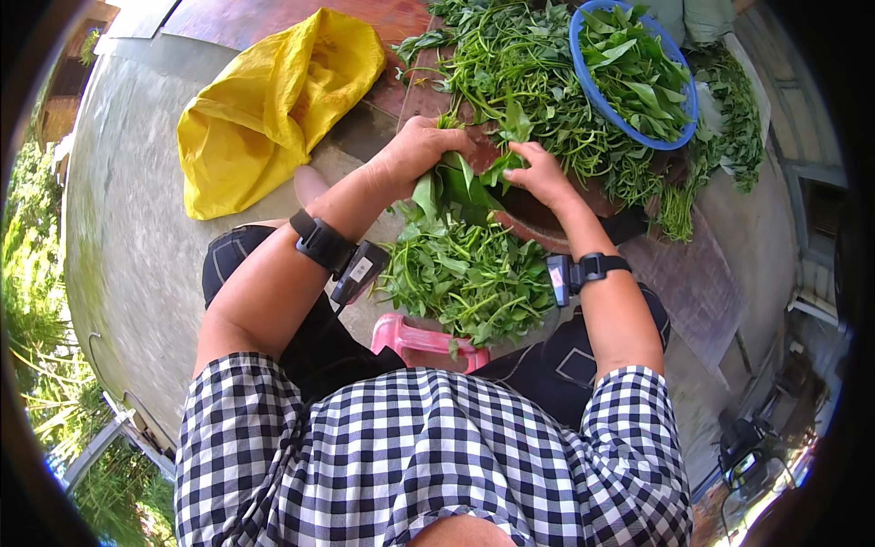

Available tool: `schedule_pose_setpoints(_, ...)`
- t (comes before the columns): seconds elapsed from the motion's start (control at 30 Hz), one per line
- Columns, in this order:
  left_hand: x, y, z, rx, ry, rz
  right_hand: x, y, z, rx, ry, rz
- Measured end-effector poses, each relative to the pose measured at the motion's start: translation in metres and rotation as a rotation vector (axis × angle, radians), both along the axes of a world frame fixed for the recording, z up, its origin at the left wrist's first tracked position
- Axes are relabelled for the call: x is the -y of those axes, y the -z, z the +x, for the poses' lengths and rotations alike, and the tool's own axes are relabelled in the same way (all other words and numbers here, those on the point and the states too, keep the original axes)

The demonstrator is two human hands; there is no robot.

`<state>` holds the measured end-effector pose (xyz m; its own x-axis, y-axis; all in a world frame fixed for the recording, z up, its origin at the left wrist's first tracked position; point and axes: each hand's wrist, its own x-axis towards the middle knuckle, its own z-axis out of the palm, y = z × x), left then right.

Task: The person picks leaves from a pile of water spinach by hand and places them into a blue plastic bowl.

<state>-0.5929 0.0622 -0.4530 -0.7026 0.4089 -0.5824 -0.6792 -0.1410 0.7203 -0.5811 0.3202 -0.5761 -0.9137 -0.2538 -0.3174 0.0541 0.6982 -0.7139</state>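
Observation:
My left hand [425, 152] grips a bunch of leafy greens [456, 186], whose broad leaves hang below the fist. Just to its right, the thumb and fingers of my right hand [544, 176] pinch a leafy sprig [507, 164]. Part of that sprig is hidden behind the fingers. Below both hands, between my knees, lies a pile of cut greens [472, 277] with leaves and stems mixed. Beyond them a larger heap of long-stemmed greens [506, 58] spreads out. A blue plastic basket [580, 65] filled with loose leaves rests on that heap, at the upper right.
A crumpled yellow woven sack [249, 126] lies on the concrete floor [130, 225] at the left. Close to my body is a pink plastic stool [403, 338]. More greens [742, 116] lie at the far right. A motorcycle [752, 458] is partly visible at the lower right.

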Motion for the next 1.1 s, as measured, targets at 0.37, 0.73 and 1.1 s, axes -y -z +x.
schedule_pose_setpoints(0.37, -0.007, 0.018, -0.005, -0.033, -0.28, -0.016, 0.013, -0.126, 0.024, 0.226, 0.137, -0.85)
schedule_pose_setpoints(0.73, -0.041, 0.015, 0.004, 0.035, -0.003, 0.063, -0.004, -0.13, 0.048, 0.502, 0.236, -1.023)
schedule_pose_setpoints(1.1, -0.059, 0.049, 0.009, -0.329, 0.244, -0.225, -0.004, -0.149, 0.043, -0.989, -0.036, 0.326)
